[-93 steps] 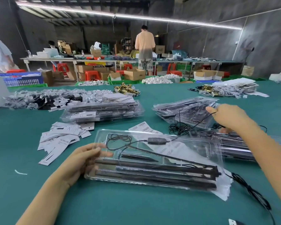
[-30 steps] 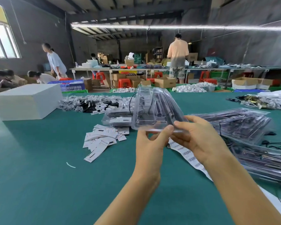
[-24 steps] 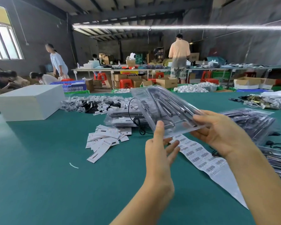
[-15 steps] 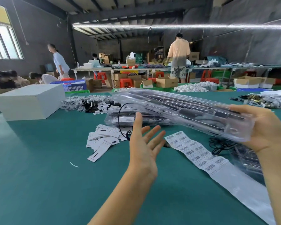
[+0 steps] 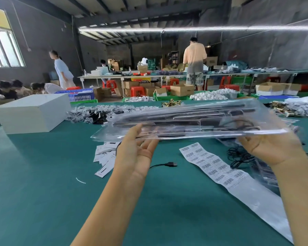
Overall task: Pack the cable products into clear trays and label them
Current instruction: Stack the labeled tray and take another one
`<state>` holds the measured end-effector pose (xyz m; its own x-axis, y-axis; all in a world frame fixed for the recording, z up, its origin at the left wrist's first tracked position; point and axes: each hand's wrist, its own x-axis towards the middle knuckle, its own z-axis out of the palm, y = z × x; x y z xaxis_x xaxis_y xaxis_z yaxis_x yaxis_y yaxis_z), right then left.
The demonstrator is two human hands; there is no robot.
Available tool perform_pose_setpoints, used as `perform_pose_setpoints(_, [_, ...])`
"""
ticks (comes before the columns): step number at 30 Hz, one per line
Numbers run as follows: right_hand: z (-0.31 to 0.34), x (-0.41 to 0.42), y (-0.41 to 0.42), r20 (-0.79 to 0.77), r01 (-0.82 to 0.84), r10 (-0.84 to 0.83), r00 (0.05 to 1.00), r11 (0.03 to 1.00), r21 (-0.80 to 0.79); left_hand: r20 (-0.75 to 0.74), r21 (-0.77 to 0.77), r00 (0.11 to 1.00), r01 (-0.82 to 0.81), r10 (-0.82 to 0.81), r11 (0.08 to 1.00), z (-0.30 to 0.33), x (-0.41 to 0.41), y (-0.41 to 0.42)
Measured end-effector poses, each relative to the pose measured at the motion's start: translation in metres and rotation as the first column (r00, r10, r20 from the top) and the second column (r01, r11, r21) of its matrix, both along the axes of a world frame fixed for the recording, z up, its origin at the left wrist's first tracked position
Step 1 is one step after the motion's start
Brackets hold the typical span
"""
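Note:
I hold a long clear tray [image 5: 194, 121] level above the green table [image 5: 43, 192]; black rods and a coiled cable show through it. My right hand [image 5: 272, 150] grips its right end from below, palm up. My left hand [image 5: 135, 151] touches the tray's near left edge with straight fingers under it and the thumb against its front. A black cable with a USB plug [image 5: 169, 164] lies on the table below, beside a long sheet of barcode labels [image 5: 212, 164].
White paper cards [image 5: 105, 157] lie scattered left of my left hand. A white box [image 5: 30, 112] stands at the far left. Bagged parts [image 5: 100, 112] are piled behind. Packed trays [image 5: 263, 171] and loose black cables [image 5: 238, 157] lie at the right. People work at tables behind.
The tray has swung round to lie level and crosswise in front of me. My left hand, free half a second ago, has come up to its near left edge.

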<state>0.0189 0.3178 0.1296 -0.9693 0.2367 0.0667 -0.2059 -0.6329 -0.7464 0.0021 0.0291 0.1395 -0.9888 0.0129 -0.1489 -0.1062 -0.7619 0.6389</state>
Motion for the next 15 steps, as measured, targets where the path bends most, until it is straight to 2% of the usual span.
perform_pose_setpoints(1, [0.004, -0.006, 0.007, -0.016, 0.020, -0.020, 1.000, 1.000, 0.001, -0.011, 0.009, 0.999, -0.034, 0.034, 0.999, 0.000, -0.001, -0.001])
perform_pose_setpoints(3, [0.014, -0.004, -0.023, 0.095, -0.120, 0.110, 0.989, 0.986, 0.116, -0.034, 0.048, 0.996, -0.079, 0.081, 0.996, -0.001, -0.003, -0.002])
perform_pose_setpoints(4, [0.006, -0.005, -0.032, 0.118, -0.182, 0.159, 0.980, 0.956, 0.228, -0.042, 0.066, 0.994, -0.096, 0.099, 0.993, -0.001, -0.003, -0.002])
perform_pose_setpoints(7, [0.004, -0.002, -0.054, 0.232, -0.427, 0.359, 0.904, 0.781, 0.455, -0.050, 0.101, 0.988, -0.143, 0.149, 0.985, -0.005, -0.002, 0.002])
perform_pose_setpoints(8, [0.004, 0.002, -0.066, 0.243, -0.516, 0.458, 0.855, 0.714, 0.472, -0.056, 0.108, 0.987, -0.146, 0.153, 0.983, -0.006, -0.001, 0.003])
perform_pose_setpoints(9, [0.001, 0.001, -0.076, 0.225, -0.583, 0.544, 0.809, 0.688, 0.433, -0.065, 0.114, 0.986, -0.146, 0.153, 0.983, -0.007, -0.001, 0.005])
perform_pose_setpoints(10, [0.001, -0.001, -0.085, 0.191, -0.600, 0.571, 0.798, 0.724, 0.340, -0.076, 0.115, 0.985, -0.143, 0.152, 0.983, -0.008, -0.001, 0.006])
perform_pose_setpoints(12, [0.000, -0.003, -0.104, 0.134, -0.542, 0.534, 0.835, 0.840, 0.026, -0.102, 0.078, 0.985, -0.132, 0.139, 0.988, -0.012, 0.000, 0.010])
perform_pose_setpoints(13, [0.001, -0.002, -0.112, 0.129, -0.481, 0.488, 0.863, 0.873, -0.081, -0.114, 0.038, 0.985, -0.126, 0.129, 0.991, -0.013, 0.001, 0.012])
perform_pose_setpoints(15, [0.000, 0.000, -0.126, 0.175, -0.406, 0.420, 0.890, 0.907, -0.115, -0.167, -0.042, 0.982, -0.100, 0.092, 0.994, -0.016, 0.003, 0.016])
